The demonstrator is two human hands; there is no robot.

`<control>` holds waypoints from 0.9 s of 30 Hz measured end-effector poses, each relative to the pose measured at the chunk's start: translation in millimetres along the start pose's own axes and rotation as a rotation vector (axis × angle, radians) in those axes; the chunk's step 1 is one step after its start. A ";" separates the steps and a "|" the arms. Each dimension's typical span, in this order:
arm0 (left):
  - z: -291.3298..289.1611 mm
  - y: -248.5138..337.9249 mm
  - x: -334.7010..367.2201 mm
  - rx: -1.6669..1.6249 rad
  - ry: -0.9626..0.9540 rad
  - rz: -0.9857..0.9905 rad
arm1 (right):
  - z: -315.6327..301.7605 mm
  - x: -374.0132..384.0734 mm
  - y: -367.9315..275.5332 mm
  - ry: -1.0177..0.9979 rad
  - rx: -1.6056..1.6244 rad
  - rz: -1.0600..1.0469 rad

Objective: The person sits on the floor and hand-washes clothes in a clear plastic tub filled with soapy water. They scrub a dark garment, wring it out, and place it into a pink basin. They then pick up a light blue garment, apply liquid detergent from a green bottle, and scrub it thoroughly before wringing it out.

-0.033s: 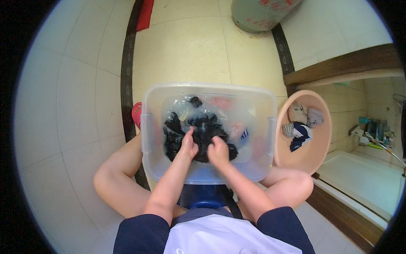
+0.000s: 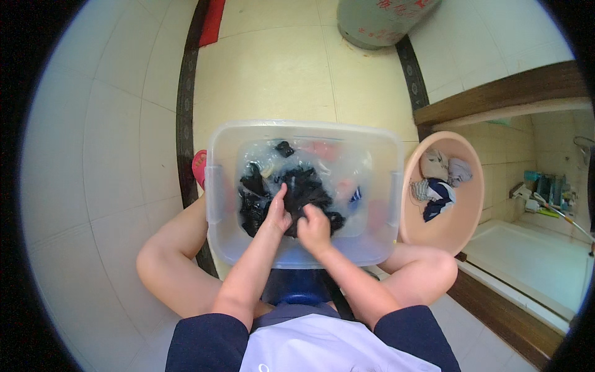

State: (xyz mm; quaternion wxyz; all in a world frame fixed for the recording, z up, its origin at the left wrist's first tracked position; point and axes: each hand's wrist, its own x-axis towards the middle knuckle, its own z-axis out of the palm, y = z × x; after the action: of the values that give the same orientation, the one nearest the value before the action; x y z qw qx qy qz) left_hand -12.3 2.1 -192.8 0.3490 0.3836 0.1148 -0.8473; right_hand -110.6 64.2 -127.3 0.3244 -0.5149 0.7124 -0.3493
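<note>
A dark, wet black garment [image 2: 305, 185] lies bunched in cloudy water in a clear plastic tub [image 2: 310, 125] between my knees. My left hand [image 2: 279, 214] grips its near side, thumb up, with the other fingers partly hidden by the cloth. Close beside it, my right hand [image 2: 314, 228] is closed in a fist on the same garment. Around them in the water are pinkish cloth [image 2: 322, 149], a blue-and-white striped piece [image 2: 355, 195] and a small black bit of cloth [image 2: 284, 149].
To the right stands a peach basin [image 2: 443, 232] holding several clothes. Beyond it is a wooden-framed opening [image 2: 505, 93] onto a white shower tray [image 2: 533, 260]. A grey-green cylinder [image 2: 372, 28] stands at the far right; a tiled wall [image 2: 111, 155] rises on the left.
My right hand has shifted slightly left, nearer to my left hand, and the garment beneath it has moved a little. My left hand has barely moved.
</note>
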 end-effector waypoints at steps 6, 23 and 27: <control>9.5 -18.9 -25.7 -0.184 -0.293 -0.140 | -14.4 -25.4 -56.7 0.081 -0.009 -0.395; 27.3 -7.5 35.0 1.871 0.139 0.806 | -4.4 66.3 80.7 0.016 -0.568 0.273; -9.2 14.0 54.6 2.017 0.012 0.481 | 6.5 53.3 97.2 -0.441 -0.673 0.152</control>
State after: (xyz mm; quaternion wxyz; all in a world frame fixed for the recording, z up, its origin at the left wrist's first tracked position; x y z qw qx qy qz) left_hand -22.7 -31.4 -237.9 0.0252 0.5146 -0.7258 -0.4557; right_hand -168.4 33.9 -217.1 0.3076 -0.6010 0.7362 0.0470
